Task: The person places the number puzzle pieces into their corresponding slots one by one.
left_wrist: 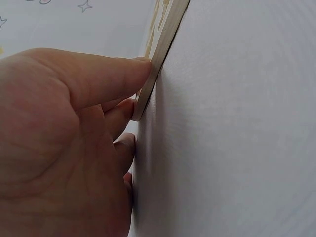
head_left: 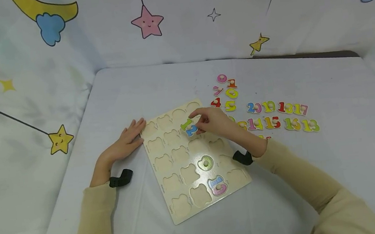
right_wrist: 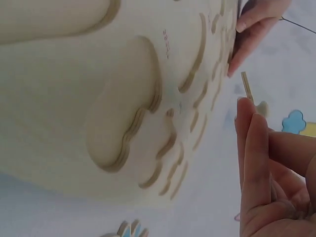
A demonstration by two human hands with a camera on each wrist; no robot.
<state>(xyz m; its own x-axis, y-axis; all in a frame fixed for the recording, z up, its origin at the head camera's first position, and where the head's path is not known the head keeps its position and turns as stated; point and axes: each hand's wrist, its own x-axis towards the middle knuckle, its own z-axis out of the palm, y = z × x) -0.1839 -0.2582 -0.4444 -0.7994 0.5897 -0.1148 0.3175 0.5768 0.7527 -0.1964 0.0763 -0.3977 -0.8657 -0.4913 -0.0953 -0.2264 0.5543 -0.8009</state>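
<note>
One outstretched left hand (head_left: 124, 142) touches the board's (head_left: 184, 190) edge; right hand (head_left: 214, 121) pinches piece 12 (head_left: 191, 130) clear above.

My right hand (head_left: 215, 121) holds number piece (head_left: 188, 127) over far half of board (head_left: 176, 168). Left of grip: my left hand (head_left: 126, 141), touching board's left edge. Nearer me than grip: two recesses filled, far seated piece (head_left: 206, 163) behind near seated piece (head_left: 218, 187). Right of grip, on table (head_left: 135, 88): two loose rows (head_left: 272, 122), one behind other. Behind grip, to right: loose column (head_left: 231, 94), just beside board. Farthest behind: backdrop (head_left: 186, 43), beyond table.
</note>
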